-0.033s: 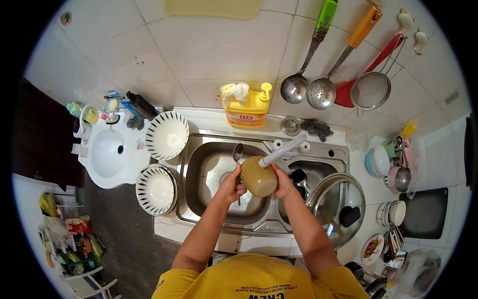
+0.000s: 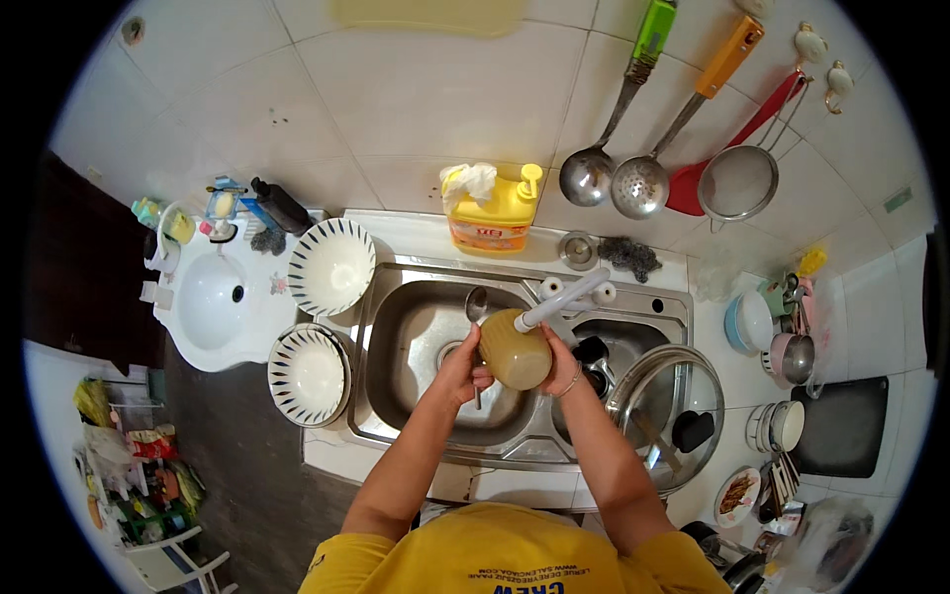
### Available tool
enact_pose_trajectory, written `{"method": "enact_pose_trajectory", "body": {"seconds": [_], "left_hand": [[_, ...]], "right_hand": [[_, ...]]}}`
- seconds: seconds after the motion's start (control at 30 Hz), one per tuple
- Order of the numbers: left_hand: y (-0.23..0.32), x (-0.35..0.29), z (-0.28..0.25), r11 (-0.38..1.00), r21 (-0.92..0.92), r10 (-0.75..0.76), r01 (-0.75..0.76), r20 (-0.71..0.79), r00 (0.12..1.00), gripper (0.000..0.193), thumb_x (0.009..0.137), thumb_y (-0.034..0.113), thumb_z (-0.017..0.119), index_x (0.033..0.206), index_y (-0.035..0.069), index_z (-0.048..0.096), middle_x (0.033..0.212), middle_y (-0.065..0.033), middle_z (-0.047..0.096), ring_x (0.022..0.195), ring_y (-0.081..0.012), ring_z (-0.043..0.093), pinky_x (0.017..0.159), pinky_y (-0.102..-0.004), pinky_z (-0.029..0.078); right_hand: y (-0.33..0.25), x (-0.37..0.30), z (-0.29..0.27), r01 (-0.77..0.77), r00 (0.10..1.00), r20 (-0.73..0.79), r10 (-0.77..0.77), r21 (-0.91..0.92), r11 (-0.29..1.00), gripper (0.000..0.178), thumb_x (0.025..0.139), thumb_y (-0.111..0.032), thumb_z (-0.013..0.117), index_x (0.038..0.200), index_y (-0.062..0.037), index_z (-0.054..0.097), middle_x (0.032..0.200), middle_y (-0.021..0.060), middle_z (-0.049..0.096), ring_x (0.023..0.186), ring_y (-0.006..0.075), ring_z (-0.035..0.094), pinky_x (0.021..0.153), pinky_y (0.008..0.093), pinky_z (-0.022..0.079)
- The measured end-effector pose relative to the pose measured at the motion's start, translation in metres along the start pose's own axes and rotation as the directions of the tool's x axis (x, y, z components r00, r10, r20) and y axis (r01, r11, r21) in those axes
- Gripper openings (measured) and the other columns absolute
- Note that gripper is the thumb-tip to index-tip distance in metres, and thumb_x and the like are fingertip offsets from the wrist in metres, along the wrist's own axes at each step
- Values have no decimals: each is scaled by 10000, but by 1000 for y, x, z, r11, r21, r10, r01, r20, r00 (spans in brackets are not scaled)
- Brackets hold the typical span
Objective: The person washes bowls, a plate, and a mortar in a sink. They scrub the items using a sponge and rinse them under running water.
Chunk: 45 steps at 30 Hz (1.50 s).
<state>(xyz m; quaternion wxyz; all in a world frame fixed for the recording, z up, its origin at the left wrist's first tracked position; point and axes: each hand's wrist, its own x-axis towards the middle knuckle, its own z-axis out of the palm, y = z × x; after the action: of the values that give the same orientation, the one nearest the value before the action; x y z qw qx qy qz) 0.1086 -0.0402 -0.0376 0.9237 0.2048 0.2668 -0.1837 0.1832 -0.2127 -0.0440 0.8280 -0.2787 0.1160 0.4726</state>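
Observation:
Under the white faucet spout [image 2: 554, 303], a yellowish-brown ribbed bowl [image 2: 517, 358] is held over the double-basin sink [image 2: 398, 327], its smooth base side facing me. My right hand [image 2: 561, 366] grips the bowl's right side. On the opposite side, my left hand [image 2: 463, 374] is closed round the bowl's edge and a metal spoon [image 2: 476, 301]. The spoon's head points away from me, and its handle end shows below the fingers. The inside of the bowl is hidden.
Patterned white bowls [image 2: 307, 376] stand left of the sink. Behind it is a yellow detergent bottle [image 2: 492, 220]. A glass pot lid [image 2: 705, 381] leans over the right basin, which holds dark items [image 2: 592, 350]. Ladles [image 2: 588, 176] and a strainer [image 2: 738, 182] hang on the wall.

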Motion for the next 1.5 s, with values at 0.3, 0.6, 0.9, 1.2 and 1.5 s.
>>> {"method": "enact_pose_trajectory", "body": {"seconds": [0.3, 0.6, 0.9, 1.2, 1.5], "left_hand": [[-23, 21, -11, 991, -117, -86, 62, -219, 972, 333, 885, 468, 470, 934, 142, 512, 653, -8, 473, 390, -49, 292, 330, -184, 217], [-38, 8, 0, 986, 165, 53, -14, -234, 971, 324, 861, 460, 526, 972, 157, 501, 864, -35, 558, 413, -43, 283, 341, -175, 218], [-47, 10, 5, 988, 153, -1, 35, -218, 976, 368, 869, 500, 481, 957, 142, 487, 772, -26, 542, 391, -56, 282, 329, -199, 220], [-18, -17, -57, 769, 638, 331, -43, -339, 881, 186, 906, 201, 465, 977, 78, 585, 650, -11, 532, 450, -72, 397, 391, -212, 308], [-10, -24, -66, 748, 661, 354, -66, -312, 882, 228, 851, 77, 501, 1066, 48, 568, 774, -17, 616, 601, -82, 513, 543, -221, 419]], "right_hand": [[29, -9, 2, 277, 959, 17, -283, 152, 949, 408, 936, -352, 406, 1230, -72, 451, 1219, 46, 513, 1140, 209, 469, 987, 385, 333], [46, -23, -12, 431, 844, -191, -501, -315, 846, 297, 919, -200, 493, 1159, -24, 493, 1093, 43, 562, 987, 130, 526, 869, 276, 404], [43, -41, -7, 293, 809, -26, -587, -848, 442, 227, 872, -153, 539, 1031, 6, 565, 916, 46, 622, 824, 101, 547, 739, 261, 441], [41, 11, -22, -74, 937, 21, -350, -964, -254, 226, 832, -242, 538, 913, -34, 571, 858, 191, 625, 825, 367, 589, 749, 427, 453], [86, 78, -63, -136, 971, 59, -231, -660, -739, 238, 781, -126, 485, 929, -98, 669, 923, 102, 661, 925, 248, 619, 924, 346, 392]]}}
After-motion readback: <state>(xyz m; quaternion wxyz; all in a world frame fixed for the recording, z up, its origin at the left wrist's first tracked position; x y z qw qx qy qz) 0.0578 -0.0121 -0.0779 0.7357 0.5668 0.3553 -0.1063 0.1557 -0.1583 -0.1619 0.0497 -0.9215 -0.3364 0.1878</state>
